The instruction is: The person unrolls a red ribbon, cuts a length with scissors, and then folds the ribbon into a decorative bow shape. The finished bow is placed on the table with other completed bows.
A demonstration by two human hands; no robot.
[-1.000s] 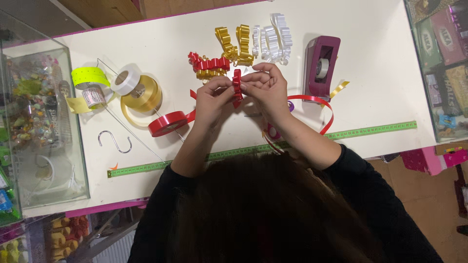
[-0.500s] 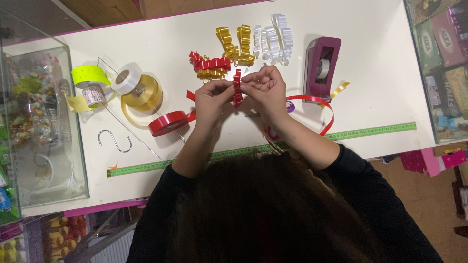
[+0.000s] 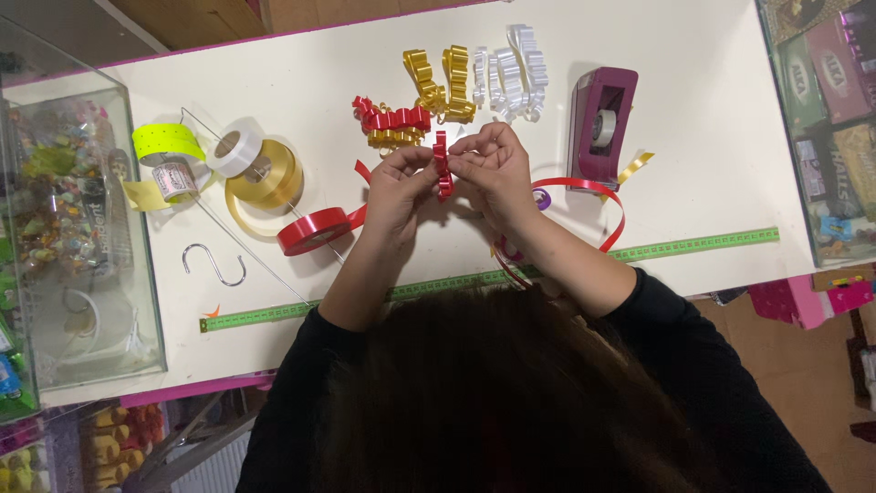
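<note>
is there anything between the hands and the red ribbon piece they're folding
Nothing visible: the left hand and right hand both pinch the folded red ribbon directly, above the white table.

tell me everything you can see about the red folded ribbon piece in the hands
The red ribbon piece is a glossy, plastic-looking strip folded into a stack of small loops. It stands roughly upright above the white table, pinched from both sides: the left hand grips one side, the right hand the other. Its lower end pokes out below the fingers.
</note>
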